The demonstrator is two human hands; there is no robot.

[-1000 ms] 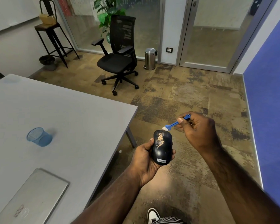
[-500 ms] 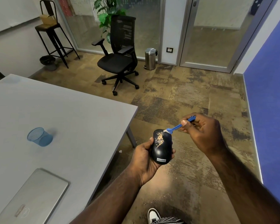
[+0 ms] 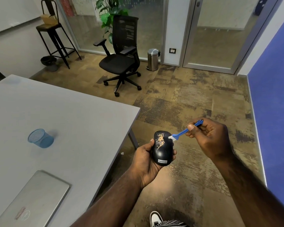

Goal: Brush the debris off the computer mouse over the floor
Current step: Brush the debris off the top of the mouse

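Observation:
A black Lenovo computer mouse [image 3: 162,153] lies in my left hand [image 3: 145,159], held out over the brown carpet floor [image 3: 187,99] just past the table's corner. Tan crumbs of debris [image 3: 160,141] streak the mouse's top near the scroll wheel. My right hand [image 3: 208,138] pinches a small blue brush [image 3: 181,133] by its handle. The brush's white bristles touch the mouse's upper right edge, beside the debris.
A grey table [image 3: 64,122] fills the left, bearing a blue mesh cup [image 3: 40,140] and a closed silver laptop [image 3: 33,200]. A black office chair [image 3: 121,61], a steel bin [image 3: 152,59] and a stool [image 3: 54,33] stand beyond. A blue wall [image 3: 275,102] runs on the right. My shoe [image 3: 156,218] is below.
My right hand has brought the brush down from above the mouse's tip onto its upper right edge. The left hand and mouse have barely moved, and the debris looks unchanged.

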